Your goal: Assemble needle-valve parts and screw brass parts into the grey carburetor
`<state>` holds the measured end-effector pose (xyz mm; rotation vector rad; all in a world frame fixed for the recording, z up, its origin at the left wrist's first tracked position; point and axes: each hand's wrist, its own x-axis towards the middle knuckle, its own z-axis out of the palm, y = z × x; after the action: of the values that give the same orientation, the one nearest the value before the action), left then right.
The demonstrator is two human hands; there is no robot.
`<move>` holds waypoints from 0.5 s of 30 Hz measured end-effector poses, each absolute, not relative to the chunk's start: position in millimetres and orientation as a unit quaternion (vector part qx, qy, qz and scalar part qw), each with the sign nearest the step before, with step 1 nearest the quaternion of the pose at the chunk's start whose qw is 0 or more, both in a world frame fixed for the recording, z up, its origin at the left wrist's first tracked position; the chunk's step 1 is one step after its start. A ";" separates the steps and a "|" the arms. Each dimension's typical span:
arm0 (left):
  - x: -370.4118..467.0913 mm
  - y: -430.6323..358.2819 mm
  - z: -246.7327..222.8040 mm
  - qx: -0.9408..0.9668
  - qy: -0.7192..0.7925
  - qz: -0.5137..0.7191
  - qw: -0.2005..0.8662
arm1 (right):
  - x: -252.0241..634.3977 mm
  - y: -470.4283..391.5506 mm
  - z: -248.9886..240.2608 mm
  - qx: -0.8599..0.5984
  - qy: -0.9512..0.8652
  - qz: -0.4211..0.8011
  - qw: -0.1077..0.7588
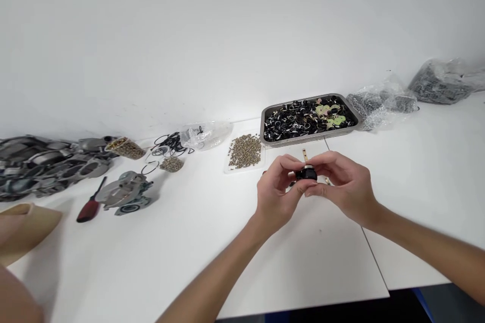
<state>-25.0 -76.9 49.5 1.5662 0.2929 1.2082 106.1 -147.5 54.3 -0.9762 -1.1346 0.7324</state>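
Between my two hands, above the white table, is a small round black part (307, 173) with a silvery metal ring at its top. My left hand (279, 186) pinches it from the left with thumb and fingers. From the other side my right hand (341, 186) grips the same part, both thumbs meeting at its lower edge. A narrow brass-coloured strip (304, 154) with holes shows just beyond the fingertips; whether it is joined to the part I cannot tell. Another small brass-coloured piece (328, 180) shows near my right fingers, mostly hidden.
A metal tray (299, 139) of black ring parts and yellowish plates stands behind my hands. Left of it lie small brass-coloured pieces (245, 151), a grey metal casting (127, 192), a red-handled screwdriver (89, 209) and piled castings (49, 164). Plastic bags (382, 103) sit right. Someone's sleeve (28, 229) shows left.
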 end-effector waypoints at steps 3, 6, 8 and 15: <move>-23.3 -76.5 49.4 0.641 0.133 0.501 0.566 | 106.0 -146.5 53.4 -0.408 -0.481 0.361 0.688; -21.3 -75.0 49.2 0.610 0.139 0.473 0.620 | 107.0 -145.7 54.0 -0.384 -0.459 0.414 0.686; -20.0 -74.2 49.0 0.590 0.140 0.468 0.643 | 107.3 -145.8 55.4 -0.366 -0.452 0.446 0.681; -16.4 -81.8 44.1 0.568 0.150 0.515 0.625 | 104.4 -147.6 53.7 -0.364 -0.452 0.446 0.682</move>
<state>-16.4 -81.8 44.1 1.3030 0.3434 1.1810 104.4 -147.6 53.7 -0.8165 -1.0135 1.0005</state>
